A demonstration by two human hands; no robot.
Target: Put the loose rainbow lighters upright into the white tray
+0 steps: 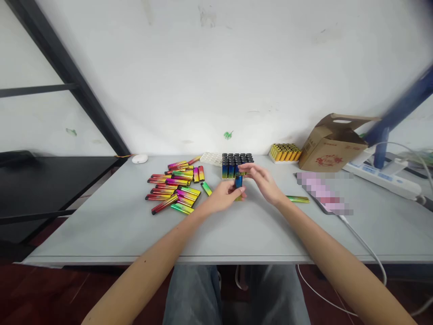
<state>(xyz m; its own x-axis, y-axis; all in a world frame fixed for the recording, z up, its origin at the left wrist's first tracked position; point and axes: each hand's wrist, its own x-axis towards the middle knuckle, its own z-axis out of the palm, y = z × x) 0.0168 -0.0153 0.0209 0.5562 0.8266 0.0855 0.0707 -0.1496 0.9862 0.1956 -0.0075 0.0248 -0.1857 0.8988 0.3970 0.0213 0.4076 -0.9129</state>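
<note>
My left hand (pixel 225 195) is closed around a blue-and-yellow lighter (pixel 238 182), held upright at the middle of the grey table (pixel 111 225). My right hand (pixel 264 180) hovers just right of it, its fingers reaching over the lighter's black top; whether they touch it I cannot tell. Directly behind stands a tray of upright dark-topped lighters (pixel 237 163). A pile of several rainbow-coloured lighters (pixel 174 187) lies to the left. One more lighter (pixel 297 199) lies flat to the right of my right wrist.
A white empty tray (pixel 211 158) and a tray of yellow lighters (pixel 285 152) sit by the wall. An open cardboard box (pixel 333 144), a power strip (pixel 382 177), a blurred-out phone with cable (pixel 324 193) and a small white object (pixel 140 158) are also on the table. A dark shelf (pixel 40 180) stands left.
</note>
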